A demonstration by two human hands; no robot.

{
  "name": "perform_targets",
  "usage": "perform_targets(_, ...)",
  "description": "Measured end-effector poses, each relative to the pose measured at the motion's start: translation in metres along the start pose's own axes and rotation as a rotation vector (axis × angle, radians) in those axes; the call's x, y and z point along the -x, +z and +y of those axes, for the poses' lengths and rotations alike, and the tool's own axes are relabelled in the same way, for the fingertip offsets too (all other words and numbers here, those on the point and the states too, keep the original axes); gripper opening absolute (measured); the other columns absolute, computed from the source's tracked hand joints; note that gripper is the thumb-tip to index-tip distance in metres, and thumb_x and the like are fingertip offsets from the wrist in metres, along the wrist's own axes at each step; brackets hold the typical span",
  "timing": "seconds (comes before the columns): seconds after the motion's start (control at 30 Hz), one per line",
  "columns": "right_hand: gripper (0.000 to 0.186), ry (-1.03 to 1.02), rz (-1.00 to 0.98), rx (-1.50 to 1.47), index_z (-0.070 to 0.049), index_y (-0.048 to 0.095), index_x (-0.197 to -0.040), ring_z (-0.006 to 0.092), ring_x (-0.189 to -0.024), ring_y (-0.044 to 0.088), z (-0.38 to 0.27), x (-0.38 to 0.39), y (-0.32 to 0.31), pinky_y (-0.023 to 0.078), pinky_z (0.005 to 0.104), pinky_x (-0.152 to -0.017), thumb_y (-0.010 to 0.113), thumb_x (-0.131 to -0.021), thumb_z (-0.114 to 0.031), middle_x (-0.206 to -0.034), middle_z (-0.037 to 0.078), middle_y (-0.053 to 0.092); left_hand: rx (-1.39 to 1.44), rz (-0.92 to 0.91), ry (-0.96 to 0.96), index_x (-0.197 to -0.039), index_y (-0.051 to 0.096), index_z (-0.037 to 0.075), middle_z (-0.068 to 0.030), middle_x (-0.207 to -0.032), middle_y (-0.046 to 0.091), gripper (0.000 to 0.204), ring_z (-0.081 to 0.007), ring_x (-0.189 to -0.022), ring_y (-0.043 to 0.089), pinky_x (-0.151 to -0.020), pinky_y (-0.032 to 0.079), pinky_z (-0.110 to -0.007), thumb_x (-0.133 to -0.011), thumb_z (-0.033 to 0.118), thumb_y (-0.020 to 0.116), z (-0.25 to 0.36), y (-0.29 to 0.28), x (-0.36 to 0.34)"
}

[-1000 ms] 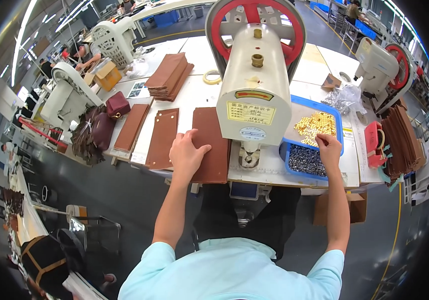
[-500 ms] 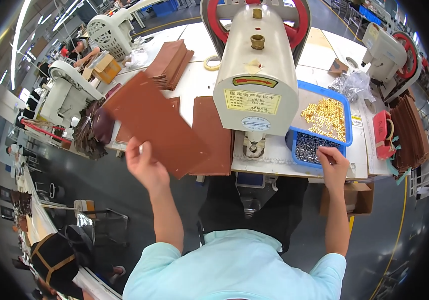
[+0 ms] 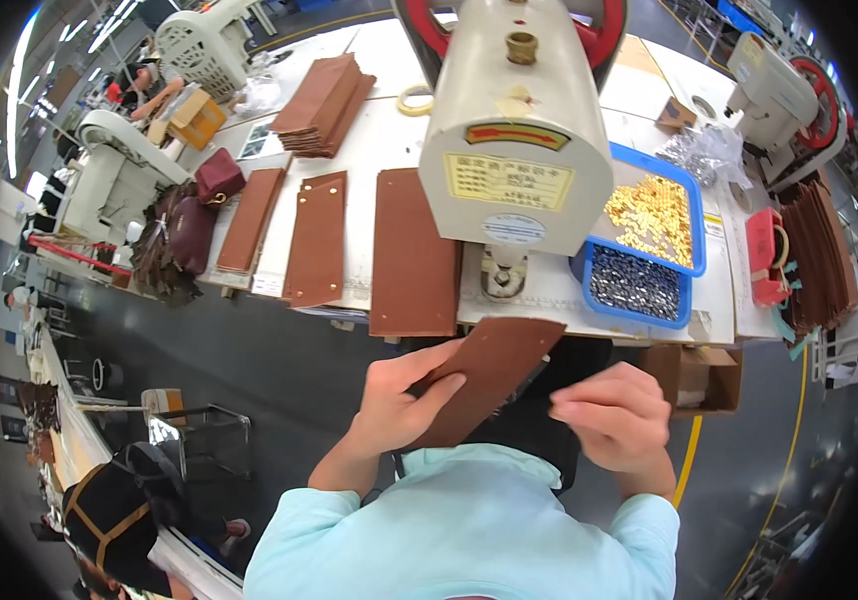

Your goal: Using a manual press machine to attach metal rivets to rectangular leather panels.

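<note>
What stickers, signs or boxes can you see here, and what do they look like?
Yellow label: front of the cream machine, a wide rectangle with small dark print.
Red and yellow strip: just above that label, narrow and curved.
Round pale sticker: under the yellow label, small.
Cardboard box: far left on the table, tan and blocky.
Open brown carton: below the table edge, right of the right hand.

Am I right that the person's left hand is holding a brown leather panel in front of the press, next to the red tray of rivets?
Not quite: the tray is blue, as the head view shows. The left hand does hold the brown leather panel in front of the press.
</note>
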State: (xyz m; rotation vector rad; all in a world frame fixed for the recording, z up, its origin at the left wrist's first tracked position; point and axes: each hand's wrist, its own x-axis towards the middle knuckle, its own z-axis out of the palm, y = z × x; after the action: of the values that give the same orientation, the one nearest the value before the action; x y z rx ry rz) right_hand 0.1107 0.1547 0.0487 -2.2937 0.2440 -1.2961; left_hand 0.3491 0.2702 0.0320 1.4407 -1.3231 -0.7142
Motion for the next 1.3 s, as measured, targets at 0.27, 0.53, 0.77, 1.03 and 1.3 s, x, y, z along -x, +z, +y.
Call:
perform_targets(0.27,0.022,0.250,0.007,0.145,-0.011,0.078,-0.087,0.0209,-0.083,0.059,0.015,0.004,0.032,0.045,0.0289,-0.059,0.085,-0.068,0.000,-0.094,0.003,0.068,0.132,-0.174,-0.035,-0.128,0.067,0.003,-0.0129,-0.109,0.073,0.038,-0.0174,-0.092,0.070,-0.081,0.056,-0.030,-0.090,0.000,0.067,-0.011,0.032,-0.010)
perform_targets(0.53,0.018,0.485,0.025,-0.008,-0.010,0.077,-0.084,0.0213,-0.088,0.063,0.019,0.021,0.037,0.051,0.0306,-0.069,0.085,-0.070,-0.001,-0.097,0.005,0.067,0.185,-0.183,0.056,-0.126,0.069,0.005,-0.0109,-0.099,0.074,0.037,-0.0196,-0.082,0.070,-0.074,0.056,-0.029,-0.089,0.003,0.069,-0.020,0.044,-0.010)
perform_targets(0.77,0.016,0.702,-0.035,-0.187,-0.005,0.075,-0.093,0.0163,-0.080,0.066,0.025,0.036,0.038,0.052,0.0286,-0.072,0.080,-0.077,-0.001,-0.088,0.005,0.069,-0.015,-0.139,0.118,-0.115,0.075,0.008,-0.0082,-0.083,0.072,0.032,-0.0175,-0.067,0.066,-0.062,0.052,-0.028,-0.083,0.009,0.079,-0.036,0.050,-0.007)
perform_targets(1.03,0.020,0.794,-0.137,0.351,-0.003,0.075,-0.103,0.0234,-0.077,0.069,0.147,0.062,-0.005,0.055,0.0337,-0.071,0.076,-0.084,-0.010,-0.094,0.012,0.071,0.140,-0.273,-0.015,-0.108,0.076,0.007,-0.0062,-0.083,0.072,0.021,-0.0156,-0.072,0.066,-0.065,0.052,-0.028,-0.088,0.011,0.076,-0.036,0.060,0.000)
perform_targets(1.3,0.011,0.731,-0.219,0.627,-0.006,0.078,-0.090,0.0345,-0.086,0.068,0.194,0.075,-0.009,0.055,0.0447,-0.078,0.074,-0.080,-0.011,-0.091,0.014,0.070,0.154,-0.403,0.039,-0.108,0.076,0.009,-0.0049,-0.089,0.074,0.018,-0.0186,-0.078,0.064,-0.067,0.051,-0.029,-0.090,0.011,0.073,-0.039,0.056,0.002)
